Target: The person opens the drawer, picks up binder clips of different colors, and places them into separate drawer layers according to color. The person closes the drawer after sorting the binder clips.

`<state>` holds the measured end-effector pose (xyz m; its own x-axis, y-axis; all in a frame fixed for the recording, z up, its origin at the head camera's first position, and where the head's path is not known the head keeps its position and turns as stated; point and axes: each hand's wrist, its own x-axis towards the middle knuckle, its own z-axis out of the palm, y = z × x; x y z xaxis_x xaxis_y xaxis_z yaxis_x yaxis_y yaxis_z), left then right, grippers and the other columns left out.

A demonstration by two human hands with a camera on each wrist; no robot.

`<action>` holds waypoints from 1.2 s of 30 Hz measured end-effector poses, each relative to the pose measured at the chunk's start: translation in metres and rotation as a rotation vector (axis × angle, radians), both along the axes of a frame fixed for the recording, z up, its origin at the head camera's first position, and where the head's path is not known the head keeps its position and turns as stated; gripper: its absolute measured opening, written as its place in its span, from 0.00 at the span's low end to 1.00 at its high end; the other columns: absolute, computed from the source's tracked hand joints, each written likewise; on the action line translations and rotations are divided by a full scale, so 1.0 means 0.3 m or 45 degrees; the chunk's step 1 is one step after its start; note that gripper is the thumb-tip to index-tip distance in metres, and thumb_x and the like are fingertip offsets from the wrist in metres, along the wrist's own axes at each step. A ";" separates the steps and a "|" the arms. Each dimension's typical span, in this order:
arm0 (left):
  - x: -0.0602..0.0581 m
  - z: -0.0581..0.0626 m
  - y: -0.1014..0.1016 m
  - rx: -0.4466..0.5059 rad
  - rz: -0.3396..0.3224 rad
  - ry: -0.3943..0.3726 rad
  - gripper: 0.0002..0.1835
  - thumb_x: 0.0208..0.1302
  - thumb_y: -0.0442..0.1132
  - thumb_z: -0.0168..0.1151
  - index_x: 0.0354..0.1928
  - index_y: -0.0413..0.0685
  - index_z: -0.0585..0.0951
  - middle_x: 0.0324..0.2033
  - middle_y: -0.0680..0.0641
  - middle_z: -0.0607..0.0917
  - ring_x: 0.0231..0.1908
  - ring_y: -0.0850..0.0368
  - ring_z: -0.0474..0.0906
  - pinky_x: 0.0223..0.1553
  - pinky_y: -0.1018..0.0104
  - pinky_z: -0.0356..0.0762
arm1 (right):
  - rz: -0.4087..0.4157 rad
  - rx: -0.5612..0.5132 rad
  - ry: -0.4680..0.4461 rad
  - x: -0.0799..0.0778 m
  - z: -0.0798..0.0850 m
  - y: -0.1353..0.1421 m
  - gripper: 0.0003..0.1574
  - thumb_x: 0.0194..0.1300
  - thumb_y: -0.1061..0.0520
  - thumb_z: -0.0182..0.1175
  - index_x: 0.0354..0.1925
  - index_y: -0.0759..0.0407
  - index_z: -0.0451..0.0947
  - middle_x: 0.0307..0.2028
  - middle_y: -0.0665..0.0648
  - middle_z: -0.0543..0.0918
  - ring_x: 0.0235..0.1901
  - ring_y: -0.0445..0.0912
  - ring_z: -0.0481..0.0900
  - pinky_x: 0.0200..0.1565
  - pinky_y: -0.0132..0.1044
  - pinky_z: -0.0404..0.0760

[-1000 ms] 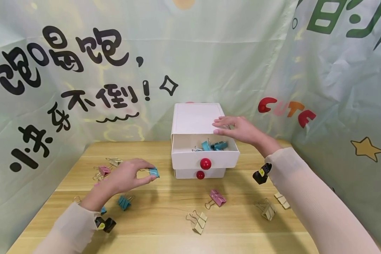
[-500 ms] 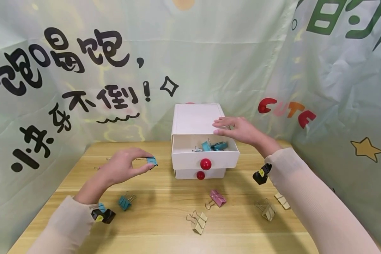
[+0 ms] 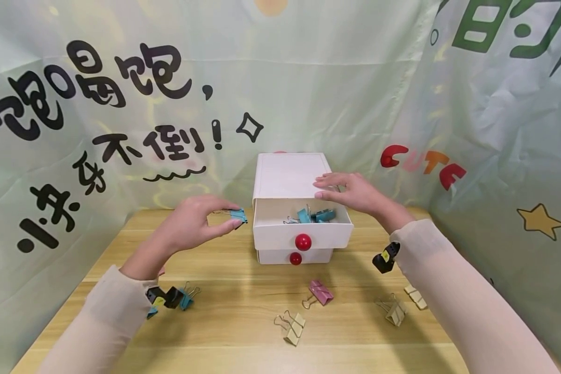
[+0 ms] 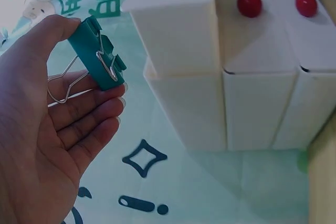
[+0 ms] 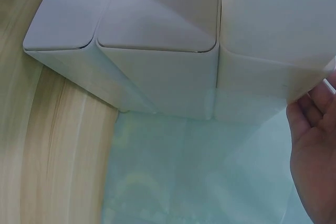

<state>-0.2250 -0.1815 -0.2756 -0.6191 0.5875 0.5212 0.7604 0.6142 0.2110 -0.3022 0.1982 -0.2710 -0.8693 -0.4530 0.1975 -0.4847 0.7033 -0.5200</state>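
Note:
My left hand [image 3: 194, 224] pinches a blue binder clip [image 3: 238, 215] between thumb and fingers, just left of the white drawer box [image 3: 290, 175]. In the left wrist view the same binder clip [image 4: 93, 56] appears teal, its wire handles pointing back toward the palm. The box's top drawer [image 3: 273, 238], with a red knob, is pulled out and holds several blue binder clips [image 3: 324, 215]. My right hand [image 3: 355, 193] rests on the box's upper right edge with fingers extended. The right wrist view shows that hand [image 5: 317, 150] against the box's side, some fingertips hidden.
On the wooden table [image 3: 234, 332] lie a pink binder clip [image 3: 321, 292], a cream one [image 3: 295, 329], two more cream ones at right, and blue ones [image 3: 185, 300] partly behind the left wrist. A lower red-knobbed drawer [image 3: 271, 256] is pushed in. Printed cloth hangs behind.
My left hand has lifted the blue binder clip up and rightward, closer to the pulled-out drawer. The right hand and the box stay where they were.

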 end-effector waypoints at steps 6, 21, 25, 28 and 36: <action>-0.014 0.037 0.051 -0.022 -0.010 -0.004 0.17 0.65 0.55 0.63 0.50 0.55 0.85 0.43 0.58 0.86 0.44 0.60 0.82 0.41 0.58 0.79 | 0.008 -0.013 0.010 0.001 -0.004 0.004 0.38 0.60 0.29 0.61 0.62 0.46 0.77 0.66 0.50 0.72 0.68 0.50 0.63 0.64 0.62 0.62; -0.076 0.077 0.194 -0.137 0.001 -0.125 0.23 0.64 0.61 0.60 0.51 0.53 0.84 0.46 0.55 0.84 0.47 0.59 0.79 0.51 0.57 0.77 | 0.049 -0.056 0.049 -0.002 -0.008 0.002 0.33 0.61 0.36 0.65 0.60 0.50 0.80 0.64 0.52 0.75 0.66 0.52 0.66 0.64 0.59 0.64; -0.090 0.076 0.216 -0.189 0.023 -0.179 0.25 0.64 0.62 0.61 0.52 0.54 0.84 0.47 0.54 0.84 0.48 0.58 0.78 0.53 0.57 0.76 | 0.057 -0.060 0.069 -0.002 -0.006 -0.001 0.32 0.62 0.37 0.65 0.60 0.50 0.80 0.63 0.52 0.75 0.66 0.51 0.67 0.65 0.57 0.64; -0.097 0.076 0.231 -0.230 0.014 -0.201 0.26 0.63 0.62 0.62 0.53 0.53 0.83 0.46 0.54 0.85 0.46 0.58 0.79 0.51 0.58 0.77 | 0.056 -0.062 0.071 -0.003 -0.006 0.000 0.32 0.62 0.38 0.65 0.59 0.50 0.80 0.63 0.52 0.75 0.66 0.51 0.67 0.65 0.57 0.64; -0.104 0.081 0.268 -0.305 -0.054 -0.268 0.23 0.63 0.59 0.64 0.52 0.53 0.84 0.42 0.56 0.86 0.40 0.58 0.79 0.45 0.62 0.78 | 0.043 -0.069 0.050 -0.001 -0.014 0.006 0.33 0.62 0.37 0.65 0.60 0.50 0.79 0.64 0.52 0.74 0.67 0.51 0.65 0.65 0.59 0.63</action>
<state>-0.2563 -0.1010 -0.2513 -0.6711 0.7054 0.2281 0.7413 0.6343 0.2195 -0.3025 0.2000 -0.2752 -0.8446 -0.4699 0.2566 -0.5288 0.6573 -0.5370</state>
